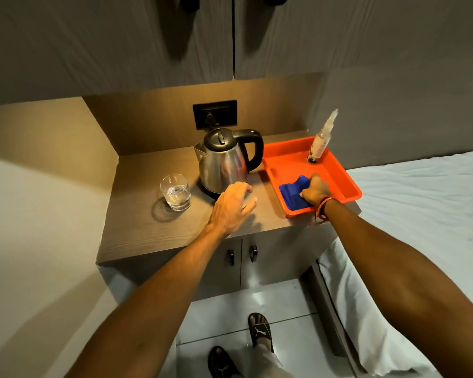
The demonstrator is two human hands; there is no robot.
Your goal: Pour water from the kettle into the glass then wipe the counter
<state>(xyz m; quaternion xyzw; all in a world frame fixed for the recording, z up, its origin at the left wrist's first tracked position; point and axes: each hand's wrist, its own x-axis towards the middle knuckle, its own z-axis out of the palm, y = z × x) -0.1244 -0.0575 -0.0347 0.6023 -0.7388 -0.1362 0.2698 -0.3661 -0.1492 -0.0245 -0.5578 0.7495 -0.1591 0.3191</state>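
A steel kettle (224, 162) with a black lid and handle stands on its base at the middle of the wooden counter (153, 233). Left of it stands a clear glass (175, 192) holding some water. A blue cloth (294, 193) lies in the near corner of an orange tray (350, 181) on the counter's right end. My right hand (316, 189) is closed on the cloth inside the tray. My left hand (234, 205) hovers just in front of the kettle with fingers apart, holding nothing.
A spray bottle (321, 140) stands in the tray's far corner. A black wall socket (215, 114) sits behind the kettle. Cupboard doors hang overhead and below the counter. A white bed (421, 214) borders the counter on the right. My sandalled feet stand on the tiled floor.
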